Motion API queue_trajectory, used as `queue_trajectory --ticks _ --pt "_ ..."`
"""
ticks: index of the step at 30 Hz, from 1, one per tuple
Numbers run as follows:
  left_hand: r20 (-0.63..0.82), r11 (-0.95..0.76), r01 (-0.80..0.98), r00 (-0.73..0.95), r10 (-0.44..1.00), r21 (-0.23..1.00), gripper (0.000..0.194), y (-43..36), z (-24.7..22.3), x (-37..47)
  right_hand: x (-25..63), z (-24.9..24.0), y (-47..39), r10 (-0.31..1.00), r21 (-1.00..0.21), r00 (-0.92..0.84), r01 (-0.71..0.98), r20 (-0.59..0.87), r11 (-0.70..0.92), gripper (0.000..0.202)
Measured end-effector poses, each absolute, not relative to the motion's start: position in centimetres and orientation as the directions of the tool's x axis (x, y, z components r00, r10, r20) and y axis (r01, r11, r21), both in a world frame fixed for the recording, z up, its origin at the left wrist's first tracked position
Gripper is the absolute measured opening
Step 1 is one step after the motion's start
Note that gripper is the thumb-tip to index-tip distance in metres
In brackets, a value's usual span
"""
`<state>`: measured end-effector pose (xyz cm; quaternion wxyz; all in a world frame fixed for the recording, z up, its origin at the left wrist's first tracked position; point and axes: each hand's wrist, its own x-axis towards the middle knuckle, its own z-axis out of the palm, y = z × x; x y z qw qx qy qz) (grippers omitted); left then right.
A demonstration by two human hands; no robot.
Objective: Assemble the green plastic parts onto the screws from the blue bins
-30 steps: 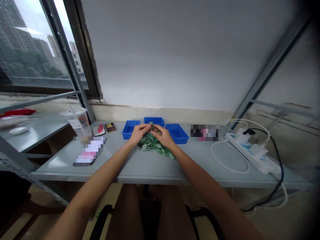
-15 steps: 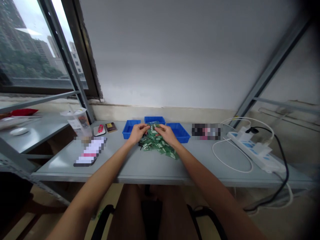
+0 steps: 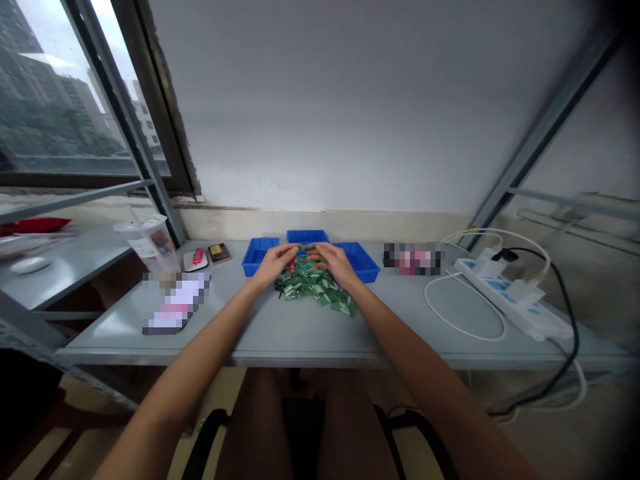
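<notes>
Between my two hands is a small green packet (image 3: 307, 247), pinched at its left end by my left hand (image 3: 275, 263) and at its right end by my right hand (image 3: 335, 262). Its contents are too small to make out. Just below my fingers lies a loose pile of green, shiny packets (image 3: 316, 289) on the grey table (image 3: 300, 340). Behind and around my hands stand three blue trays: a left tray (image 3: 249, 269), a back tray (image 3: 307, 235) and a right tray (image 3: 367, 272), partly covered by my hands.
To the left are a lidded plastic cup (image 3: 150, 247), a blurred-out phone (image 3: 177, 303), a white dish with a red item (image 3: 195, 260) and a small dark box (image 3: 219, 253). To the right are a blurred-out object (image 3: 413, 259), a white power strip (image 3: 515, 300) and looping cables (image 3: 465, 340).
The green packet, which stood facing me with its flat side showing, is now tipped so that it looks thin. Both hands have moved slightly up and stay on it.
</notes>
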<state>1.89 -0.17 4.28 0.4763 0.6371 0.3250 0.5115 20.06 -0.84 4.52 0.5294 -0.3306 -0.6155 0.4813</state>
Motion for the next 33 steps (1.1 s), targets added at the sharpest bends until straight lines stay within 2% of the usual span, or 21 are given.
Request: queue_trajectory --ticks 2,4,6,10,16,18,20,24,27,29,33 --pt "0.267 -0.223 -0.169 0.314 0.911 0.96 0.047 -0.2 4.3 1.9 20.0 4.4 -0.7 0.912 -0.938 -0.225 -0.118 0.344 0.325 0.039" --pt "0.246 -0.189 -0.204 0.307 0.919 0.961 0.046 -0.3 4.3 2.0 19.9 4.2 -0.7 0.906 -0.925 -0.188 -0.084 0.379 0.37 0.039" --pt "0.267 -0.224 -0.177 0.28 0.922 0.958 0.046 -0.3 4.3 2.0 19.8 4.0 -0.7 0.888 -0.898 -0.149 -0.011 0.436 0.439 0.034" --pt "0.373 -0.36 -0.098 0.213 0.903 0.928 0.068 -0.1 4.0 2.2 19.5 3.7 -0.8 0.83 -0.827 -0.156 0.106 0.535 0.553 0.022" --pt "0.462 -0.473 0.073 0.128 0.878 0.878 0.035 0.1 3.5 2.5 19.5 3.7 -0.7 0.759 -0.708 -0.151 0.286 0.633 0.646 0.016" --pt "0.539 -0.56 0.212 0.154 0.828 0.801 0.033 0.1 3.4 2.2 20.1 4.0 -0.7 0.726 -0.641 -0.165 0.369 0.667 0.673 0.016" --pt "0.602 -0.635 0.396 0.22 0.767 0.664 0.033 0.3 3.4 1.4 21.2 4.3 -0.3 0.695 -0.565 -0.172 0.465 0.698 0.682 0.018" --pt "0.553 -0.673 0.659 0.439 0.708 0.337 0.03 0.5 3.8 -0.2 24.8 4.3 1.2 0.671 -0.469 -0.045 0.68 0.74 0.564 0.025" --pt "0.474 -0.671 0.729 0.547 0.69 0.135 0.032 0.3 4.2 -0.6 26.8 3.7 2.3 0.702 -0.424 -0.01 0.791 0.712 0.441 0.029" --pt "0.426 -0.688 0.724 0.611 0.667 0.04 0.034 -0.1 4.5 -0.4 27.2 3.4 2.6 0.702 -0.416 0.0 0.806 0.712 0.422 0.03" --pt "0.335 -0.72 0.693 0.687 0.645 -0.036 0.042 -1.0 4.6 0.5 26.3 3.5 2.2 0.656 -0.426 0.024 0.777 0.755 0.462 0.03"
